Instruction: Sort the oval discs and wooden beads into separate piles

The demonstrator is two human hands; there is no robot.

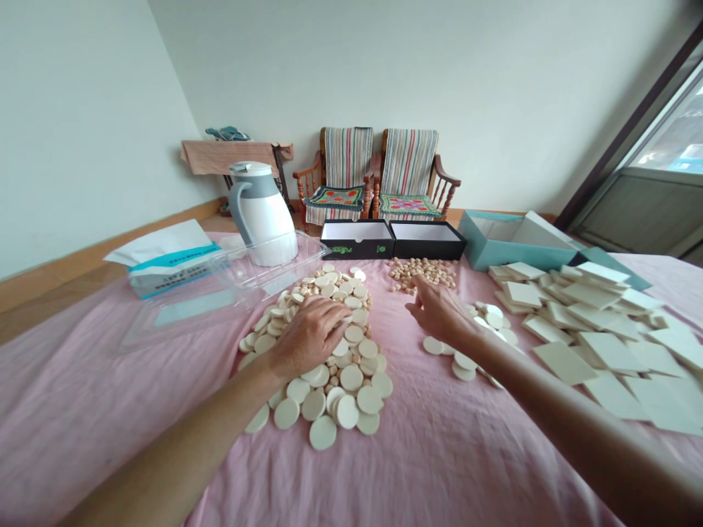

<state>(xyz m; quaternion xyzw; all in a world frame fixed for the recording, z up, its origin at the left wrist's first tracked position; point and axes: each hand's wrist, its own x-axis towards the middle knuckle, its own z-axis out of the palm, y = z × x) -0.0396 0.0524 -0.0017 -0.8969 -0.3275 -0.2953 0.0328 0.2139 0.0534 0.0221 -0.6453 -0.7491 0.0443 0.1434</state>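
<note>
Pink cloth [110, 410] covers the table, and on it lies a broad heap of cream round discs [340, 380], flat and smooth, many overlapping. The left hand [310, 333] rests palm-down on the far middle of that heap, its fingers bent over the discs and touching them. Whether any disc is pinched underneath cannot be told, since the palm hides them.

The right hand [439, 311] hangs just right of the heap, its fingers loosely stretched and apart, holding nothing. Its fingertips point toward a cluster of small tan round pegs [425, 271] lying just beyond it. Beneath and beside the right wrist sits a smaller scatter of cream discs [464, 362]. Further right, cream square tiles [593, 322] spread in a loose pile.

Behind the pegs stand two open black cardboard boxes [356, 249], side by side, with a teal open box [510, 249] to their right. At the far left are a white insulated jug [263, 216], a clear plastic tray [242, 274] that the jug possibly stands in, and a white-and-teal tissue pack [170, 263].
</note>
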